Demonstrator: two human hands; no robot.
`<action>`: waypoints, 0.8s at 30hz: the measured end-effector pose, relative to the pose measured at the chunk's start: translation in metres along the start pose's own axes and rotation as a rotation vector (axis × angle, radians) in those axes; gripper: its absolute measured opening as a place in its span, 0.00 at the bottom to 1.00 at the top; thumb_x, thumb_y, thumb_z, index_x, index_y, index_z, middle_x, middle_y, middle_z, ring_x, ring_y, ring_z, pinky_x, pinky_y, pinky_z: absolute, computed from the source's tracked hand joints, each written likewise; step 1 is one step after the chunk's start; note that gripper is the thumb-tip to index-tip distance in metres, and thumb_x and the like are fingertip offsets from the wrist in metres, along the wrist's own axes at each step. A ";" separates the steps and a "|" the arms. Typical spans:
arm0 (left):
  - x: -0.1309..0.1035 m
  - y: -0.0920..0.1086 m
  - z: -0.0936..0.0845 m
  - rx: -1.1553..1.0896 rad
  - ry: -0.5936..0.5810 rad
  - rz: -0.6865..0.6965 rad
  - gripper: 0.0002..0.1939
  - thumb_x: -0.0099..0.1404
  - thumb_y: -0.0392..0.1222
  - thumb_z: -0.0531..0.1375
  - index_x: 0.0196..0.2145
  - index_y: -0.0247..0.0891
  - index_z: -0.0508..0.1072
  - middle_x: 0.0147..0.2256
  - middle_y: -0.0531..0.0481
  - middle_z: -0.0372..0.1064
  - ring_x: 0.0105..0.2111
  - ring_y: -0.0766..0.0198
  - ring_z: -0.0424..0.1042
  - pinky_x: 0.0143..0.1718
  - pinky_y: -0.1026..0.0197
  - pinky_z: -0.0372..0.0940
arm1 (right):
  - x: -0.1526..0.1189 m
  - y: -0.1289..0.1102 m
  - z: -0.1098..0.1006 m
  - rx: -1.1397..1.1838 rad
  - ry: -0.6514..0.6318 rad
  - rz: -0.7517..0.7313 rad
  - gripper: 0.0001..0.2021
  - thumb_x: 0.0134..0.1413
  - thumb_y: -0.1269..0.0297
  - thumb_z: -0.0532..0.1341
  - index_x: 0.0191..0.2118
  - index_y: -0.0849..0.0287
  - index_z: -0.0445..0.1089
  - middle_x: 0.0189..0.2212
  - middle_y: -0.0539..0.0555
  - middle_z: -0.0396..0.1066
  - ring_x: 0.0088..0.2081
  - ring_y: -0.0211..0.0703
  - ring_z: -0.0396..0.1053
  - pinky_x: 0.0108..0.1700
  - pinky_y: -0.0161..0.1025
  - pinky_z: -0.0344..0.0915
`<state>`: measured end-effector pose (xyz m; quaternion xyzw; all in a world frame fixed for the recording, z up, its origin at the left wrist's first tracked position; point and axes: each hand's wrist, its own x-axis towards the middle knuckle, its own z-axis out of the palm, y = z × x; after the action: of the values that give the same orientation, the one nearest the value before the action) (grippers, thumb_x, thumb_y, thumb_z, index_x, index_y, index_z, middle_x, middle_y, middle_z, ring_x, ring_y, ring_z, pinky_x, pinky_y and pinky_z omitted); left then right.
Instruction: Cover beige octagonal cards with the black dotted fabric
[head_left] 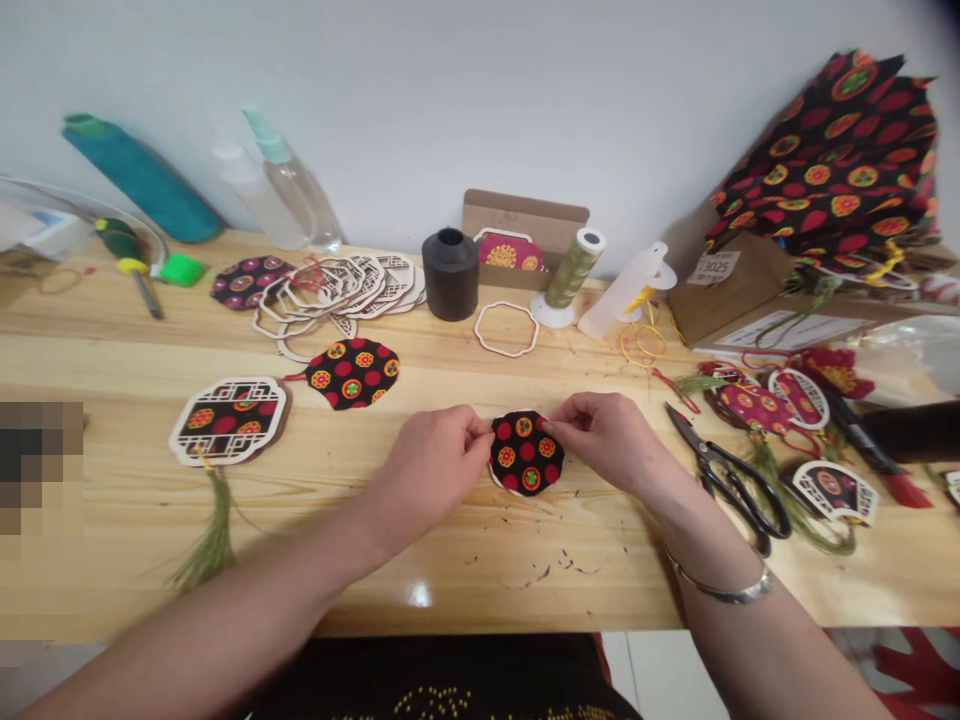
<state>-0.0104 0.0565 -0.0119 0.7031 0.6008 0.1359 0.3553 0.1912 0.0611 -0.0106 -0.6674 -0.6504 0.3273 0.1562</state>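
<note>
A round, scallop-edged piece of black fabric with red dots and flower medallions (527, 455) lies in front of me, a pale wooden rim showing under its edge. My left hand (442, 460) pinches its left edge between thumb and fingers. On the opposite side, my right hand (600, 435) pinches the upper right edge; a silver bangle circles that wrist. Black scissors (727, 475) rest right of my right hand. Left of my hands is another patterned fabric piece (354, 375), and beyond it a wooden-framed ornament (230, 420) with a green tassel (214, 530).
Wooden lattice frames (367, 290) are heaped at the back, beside a black cylinder (451, 275). A bare frame (506, 329), a thread spool (574, 270) and a white bottle (622, 290) stand nearby. Patterned fabric (840, 160) rises over a cardboard box (739, 285). Dark scraps (562, 570) litter the table.
</note>
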 end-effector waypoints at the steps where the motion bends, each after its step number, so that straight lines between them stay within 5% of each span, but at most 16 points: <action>1: 0.000 0.000 0.000 0.005 0.001 0.000 0.08 0.60 0.39 0.56 0.26 0.39 0.73 0.22 0.53 0.73 0.23 0.64 0.68 0.28 0.61 0.60 | 0.000 0.000 0.000 -0.003 0.003 -0.001 0.09 0.48 0.63 0.61 0.23 0.60 0.73 0.18 0.51 0.70 0.22 0.37 0.61 0.25 0.35 0.55; 24: 0.000 0.004 -0.001 0.057 -0.008 0.002 0.08 0.59 0.38 0.56 0.27 0.39 0.74 0.26 0.51 0.75 0.26 0.62 0.71 0.30 0.60 0.60 | 0.000 0.001 0.002 -0.011 0.031 0.006 0.08 0.48 0.63 0.62 0.23 0.59 0.73 0.18 0.50 0.70 0.21 0.36 0.62 0.25 0.35 0.56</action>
<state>-0.0085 0.0569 -0.0083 0.7140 0.6023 0.1164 0.3375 0.1908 0.0608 -0.0122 -0.6752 -0.6477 0.3137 0.1615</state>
